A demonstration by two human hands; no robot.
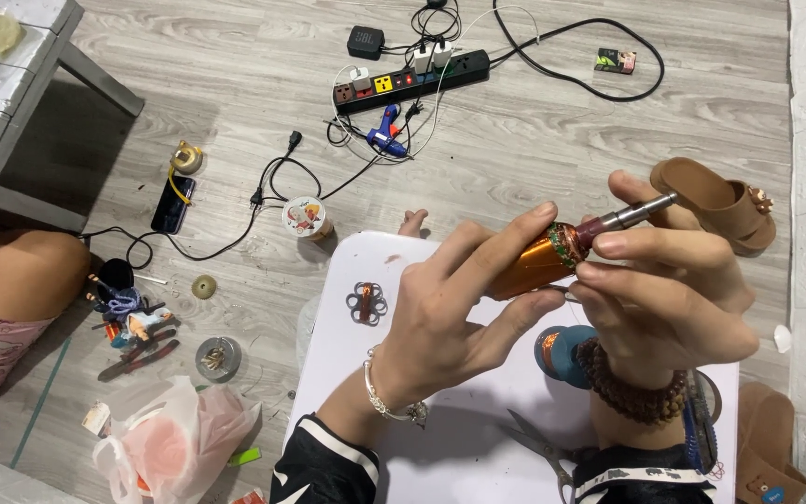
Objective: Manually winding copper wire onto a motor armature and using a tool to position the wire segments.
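- Left hand (pixel 450 313) is gripping the orange cone (pixel 535 263) over the white table (pixel 347 373).
- Right hand (pixel 669 299) is pinching its metal tip (pixel 629 217) — scissors (pixel 538 448) lying below.

Both hands (pixel 450 317) (pixel 664 299) raised together, fingers pinched.

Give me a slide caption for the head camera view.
Both hands, left hand and right hand, hold an orange cone-shaped piece on a metal rod above a white table.

We are in a home, working on the floor. We see grey wood floor boards (pixel 235 65), a power strip (pixel 412 81) with chargers, a blue glue gun (pixel 386 133), sandals (pixel 715 203) and a little white table (pixel 478 429).
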